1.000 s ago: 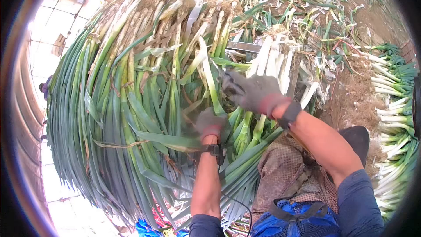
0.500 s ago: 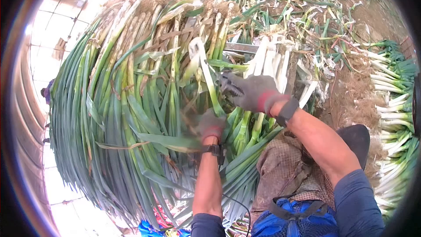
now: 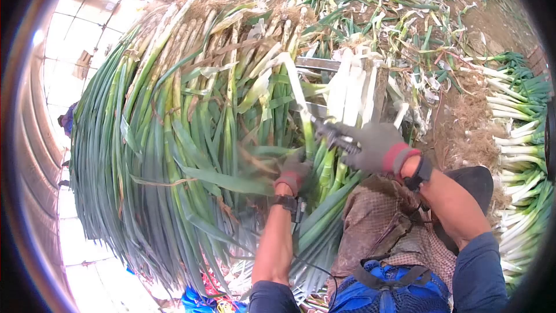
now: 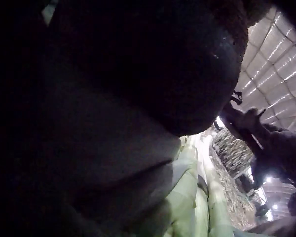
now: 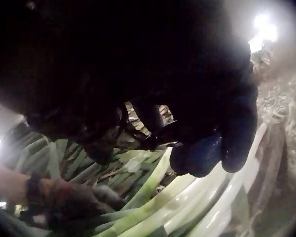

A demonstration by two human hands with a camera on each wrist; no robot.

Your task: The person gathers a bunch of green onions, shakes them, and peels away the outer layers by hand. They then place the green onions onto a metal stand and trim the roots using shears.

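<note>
In the head view the gloved left hand (image 3: 294,173) grips a leek (image 3: 296,90) low on its green part; its white end is bent over at the top. The gloved right hand (image 3: 379,148) holds a small dark tool (image 3: 339,137) with curled fingers, its tip beside that leek. Peeled white leeks (image 3: 350,90) lie just beyond the right hand. The right wrist view shows the right hand's fingers (image 5: 202,153) above pale stalks (image 5: 187,197), and the left hand (image 5: 79,197) lower left. Dark shapes mostly fill the left wrist view, with stalks (image 4: 202,197) below.
A large heap of untrimmed leeks (image 3: 156,139) lies at the left. Metal bars (image 3: 317,64) show behind the hands. Leaf scraps (image 3: 399,17) cover the ground at the back. Rows of white-stemmed leeks (image 3: 518,150) lie at the far right, past the person's knee (image 3: 472,188).
Both hands have moved right and slightly toward the body, the right hand farther. The leek in the left hand has shifted right with it.
</note>
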